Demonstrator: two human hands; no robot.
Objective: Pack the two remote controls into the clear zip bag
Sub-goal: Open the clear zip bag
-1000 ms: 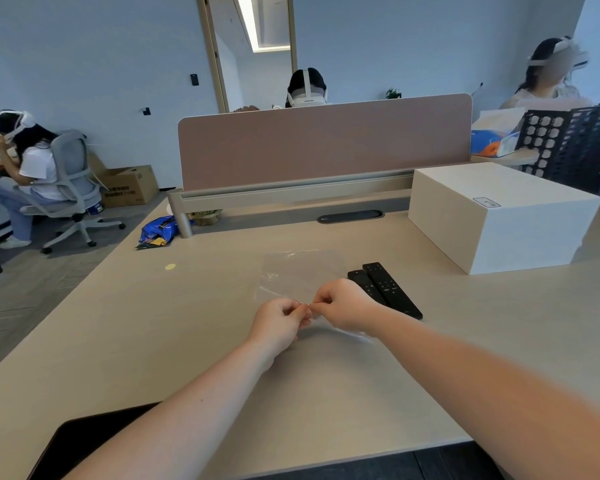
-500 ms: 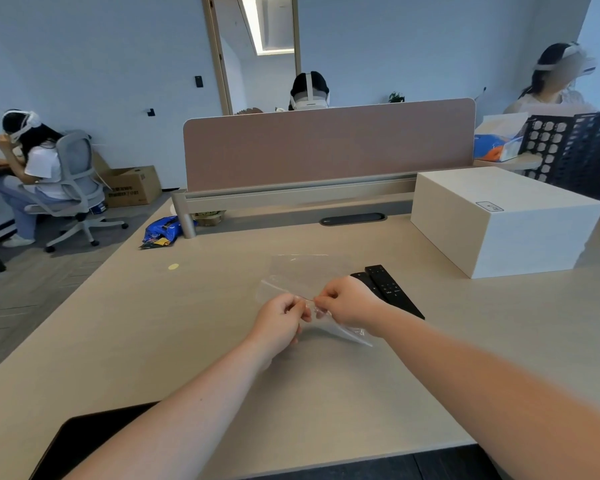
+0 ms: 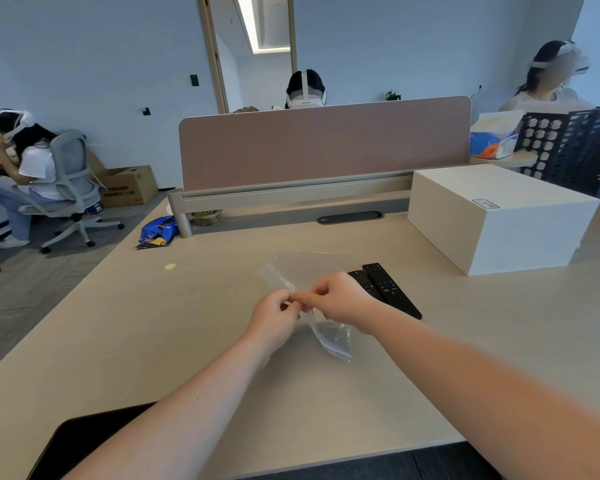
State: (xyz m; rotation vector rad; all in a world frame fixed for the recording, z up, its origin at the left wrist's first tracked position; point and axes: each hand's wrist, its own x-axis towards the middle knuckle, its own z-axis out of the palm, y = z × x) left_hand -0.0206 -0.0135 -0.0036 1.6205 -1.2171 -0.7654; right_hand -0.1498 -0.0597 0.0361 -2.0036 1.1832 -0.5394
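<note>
A clear zip bag (image 3: 305,268) lies across the middle of the beige desk, its near edge lifted off the surface. My left hand (image 3: 274,315) and my right hand (image 3: 340,299) pinch that near edge between fingertips, close together. Two black remote controls (image 3: 390,289) rest side by side on the desk just right of my right hand, partly hidden behind it. Nothing is inside the bag.
A large white box (image 3: 499,216) stands at the right rear of the desk. A pink divider panel (image 3: 326,143) closes the far edge. A dark flat object (image 3: 84,441) sits at the near left edge. Other people sit around the room.
Both hands have raised the bag's near edge off the desk, so the bag now crumples and bends between them. The remotes have not moved.
</note>
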